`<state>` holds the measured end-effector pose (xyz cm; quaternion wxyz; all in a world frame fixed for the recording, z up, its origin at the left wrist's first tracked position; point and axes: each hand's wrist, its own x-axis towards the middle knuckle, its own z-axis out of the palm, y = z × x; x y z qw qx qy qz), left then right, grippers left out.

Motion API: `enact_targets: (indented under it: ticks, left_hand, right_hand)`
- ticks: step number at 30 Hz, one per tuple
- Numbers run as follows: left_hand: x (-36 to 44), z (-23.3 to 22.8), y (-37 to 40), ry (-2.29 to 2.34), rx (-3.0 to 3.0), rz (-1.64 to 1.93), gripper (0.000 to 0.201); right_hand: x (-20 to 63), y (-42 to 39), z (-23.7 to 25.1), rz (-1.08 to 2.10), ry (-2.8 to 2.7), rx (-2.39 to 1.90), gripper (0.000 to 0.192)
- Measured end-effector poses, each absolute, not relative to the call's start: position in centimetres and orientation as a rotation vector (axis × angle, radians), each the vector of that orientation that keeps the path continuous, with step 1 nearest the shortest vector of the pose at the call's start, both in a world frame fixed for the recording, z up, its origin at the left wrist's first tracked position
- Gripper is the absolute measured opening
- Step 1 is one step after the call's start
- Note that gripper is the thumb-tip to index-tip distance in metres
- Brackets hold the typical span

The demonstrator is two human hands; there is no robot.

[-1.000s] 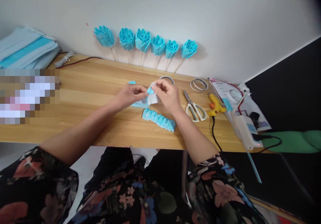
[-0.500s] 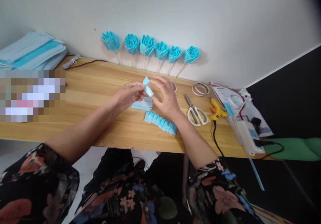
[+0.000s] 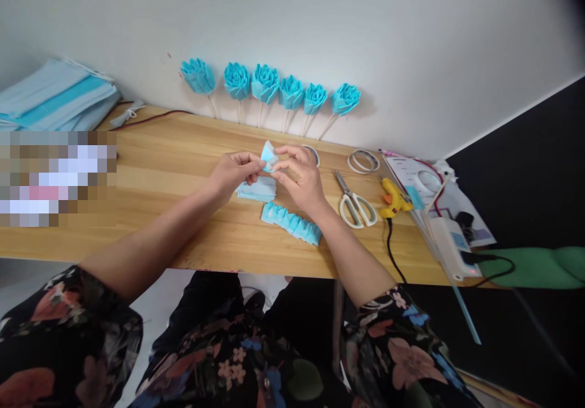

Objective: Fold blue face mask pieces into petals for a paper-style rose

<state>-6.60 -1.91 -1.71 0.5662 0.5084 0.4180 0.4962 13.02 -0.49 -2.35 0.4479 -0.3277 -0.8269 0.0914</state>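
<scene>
A small folded piece of blue-and-white mask fabric [image 3: 269, 155] is held up over the table between both hands. My left hand [image 3: 235, 175] pinches its left side between thumb and fingers. On its right side, the thumb and fingers of my right hand [image 3: 301, 176] close on the edge. Beneath the hands lies a short stack of flat fabric pieces [image 3: 256, 189], partly covered. Nearer to me is an overlapping row of folded blue pieces [image 3: 291, 224]. Several blue fabric roses [image 3: 265, 85] on thin sticks lean against the wall behind.
To the right lie scissors [image 3: 354, 200] with white handles, a tape roll [image 3: 364, 161], a yellow hot glue gun [image 3: 395, 197] and a white power strip [image 3: 454, 249]. Another roll [image 3: 312, 155] is half hidden behind my right hand. Face masks [image 3: 55, 94] are piled at far left.
My right fingers have closed in on the fabric piece, which now shows a more folded, upright shape. My left hand keeps its pinch. The view has shifted slightly.
</scene>
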Motion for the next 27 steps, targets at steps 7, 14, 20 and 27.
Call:
enact_targets:
  ticks: [7,14,20,27]
  left_hand:
    - [-6.55,-1.18,-2.30,1.023,1.308,1.145,0.018]
    - [-6.68,-1.34,-2.24,1.033,1.355,1.105,0.019]
    - [-6.64,-1.37,-2.24,1.056,1.378,1.110,0.023]
    - [-6.60,-1.46,-2.14,1.123,1.421,1.098,0.026]
  right_hand:
    - [12.63,-0.58,-2.72,0.866,-1.745,-0.937,0.018]
    - [12.60,-0.39,-2.81,1.088,-1.585,-0.951,0.020]
    - [12.70,-0.12,-2.98,1.186,-1.544,-0.945,0.044]
    - [12.65,0.02,-3.19,1.237,-1.542,-0.895,0.044]
